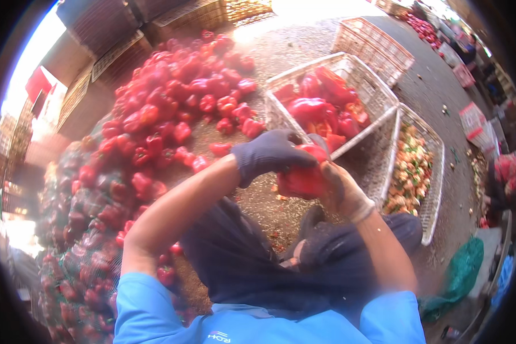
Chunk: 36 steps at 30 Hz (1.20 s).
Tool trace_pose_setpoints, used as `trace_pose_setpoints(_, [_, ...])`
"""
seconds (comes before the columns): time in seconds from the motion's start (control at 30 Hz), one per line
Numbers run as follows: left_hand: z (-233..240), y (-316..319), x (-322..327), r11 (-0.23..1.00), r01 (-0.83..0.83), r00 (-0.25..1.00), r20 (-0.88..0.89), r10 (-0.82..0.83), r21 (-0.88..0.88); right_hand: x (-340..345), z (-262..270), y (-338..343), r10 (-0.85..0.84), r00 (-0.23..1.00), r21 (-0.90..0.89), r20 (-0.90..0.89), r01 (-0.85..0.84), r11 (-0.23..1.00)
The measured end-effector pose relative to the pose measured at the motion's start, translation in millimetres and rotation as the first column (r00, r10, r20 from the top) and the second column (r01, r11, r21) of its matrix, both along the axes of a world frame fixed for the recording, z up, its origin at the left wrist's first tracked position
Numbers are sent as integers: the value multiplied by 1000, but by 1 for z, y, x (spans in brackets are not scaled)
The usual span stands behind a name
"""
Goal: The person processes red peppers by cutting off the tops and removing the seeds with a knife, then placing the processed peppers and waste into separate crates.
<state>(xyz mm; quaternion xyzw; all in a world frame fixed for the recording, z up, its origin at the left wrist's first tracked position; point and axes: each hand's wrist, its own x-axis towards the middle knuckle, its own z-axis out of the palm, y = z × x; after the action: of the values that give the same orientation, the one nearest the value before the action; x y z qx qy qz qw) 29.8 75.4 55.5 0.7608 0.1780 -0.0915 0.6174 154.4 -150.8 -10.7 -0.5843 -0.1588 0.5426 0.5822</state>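
A red bell pepper [303, 178] is between my two gloved hands, above the ground in front of my knees. My left hand [275, 155], in a dark knit glove, grips it from the left and top. On its right side my right hand [342, 185], in a glove with a pale cuff, has its fingers around it; whether it holds a tool is hidden. Just beyond, a white plastic crate [380, 79] contains red peppers [318, 103], some cut open. To its right, a second crate [437, 172] holds pale cores and seeds with green stems [410, 172].
A large heap of red peppers [167, 94] spreads across the left, beside net-covered peppers [86, 241]. A stacked crate [374, 45] stands beyond the white one. Green netting [464, 262] lies at right. Seeds litter the ground [262, 206]. People sit in the far right distance.
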Motion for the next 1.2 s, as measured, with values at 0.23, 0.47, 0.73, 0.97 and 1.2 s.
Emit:
trace_pose_setpoints(0.23, [1, -39, -21, 863, -345, 895, 146, 421, -368, 9, -33, -13, -79, 956, 262, -282, 155, 953])
trace_pose_setpoints(0.47, [-36, -87, -14, 790, -524, 721, 327, 611, -319, -27, 0, 1, -251, 936, 170, -248, 297, 939])
trace_pose_setpoints(0.73, [-58, -82, -19, 691, -682, 596, 365, 715, -241, -26, 3, 0, -314, 943, 97, 112, 304, 948])
trace_pose_setpoints(0.97, [-53, -80, -21, 552, -822, 522, 580, 626, 144, -18, -3, -5, -226, 501, 212, 836, 87, 973])
trace_pose_setpoints(1.2, [-56, -93, -17, 497, -828, 482, 783, 393, 260, -32, 2, 10, -59, 335, 13, 940, 139, 990])
